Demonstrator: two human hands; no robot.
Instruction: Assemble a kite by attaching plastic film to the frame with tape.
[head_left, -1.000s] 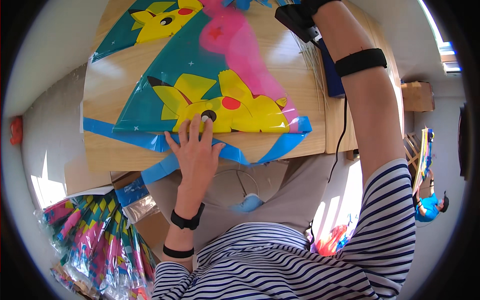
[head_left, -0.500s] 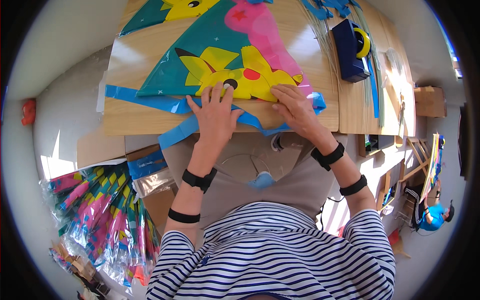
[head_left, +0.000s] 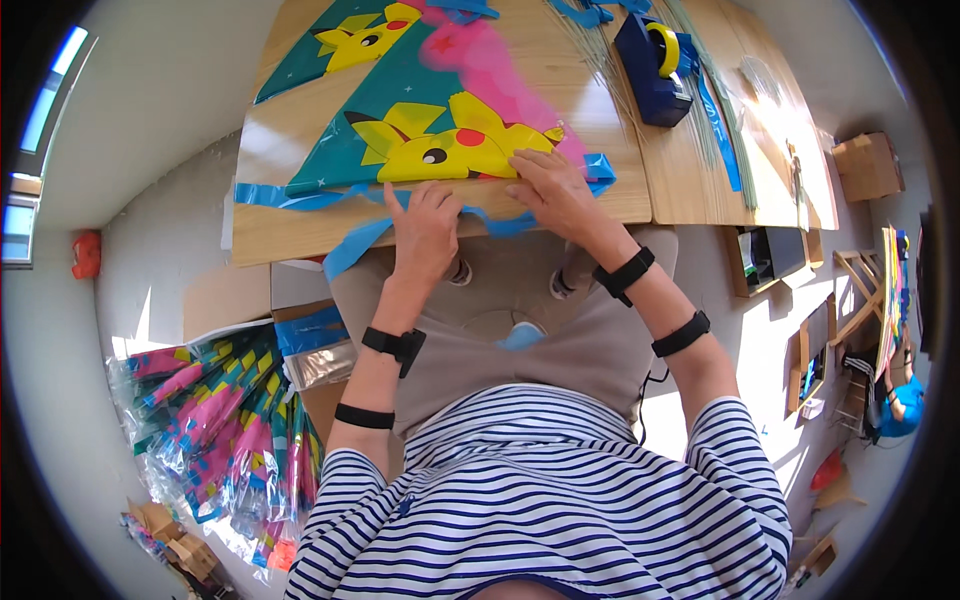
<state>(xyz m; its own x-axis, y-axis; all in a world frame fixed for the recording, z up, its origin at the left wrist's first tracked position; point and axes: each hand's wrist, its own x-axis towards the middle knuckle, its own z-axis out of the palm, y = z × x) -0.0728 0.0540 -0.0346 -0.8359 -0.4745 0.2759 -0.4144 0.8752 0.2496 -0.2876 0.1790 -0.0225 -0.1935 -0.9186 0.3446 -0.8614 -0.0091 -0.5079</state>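
Observation:
A folded kite (head_left: pixel 335 150) of thin fabric lies on the table, teal and pink with a yellow cartoon figure. Blue ribbon strips (head_left: pixel 290 194) run along its near edge, and one (head_left: pixel 352 248) hangs over the table's front. My left hand (head_left: pixel 425 225) is just below the kite's near edge by the ribbon, fingers spread and pointing away from me. Farther right, my right hand (head_left: pixel 558 195) lies over the kite's near right corner, its fingers stretched out on the fabric. Its thumb is close to the ribbon below.
A second kite (head_left: pixel 345 50) lies at the far left. A dark blue tape dispenser (head_left: pixel 640 75) with yellow-cored tape and thin rods (head_left: pixel 735 140) are on the right. Bagged kites (head_left: pixel 220 420) are heaped on the left. Another person (head_left: pixel 900 405) is at the far right.
My left hand has slid off the printed fabric toward the near edge. My right hand remains on the right corner. The whole view has shifted, showing more of the second kite.

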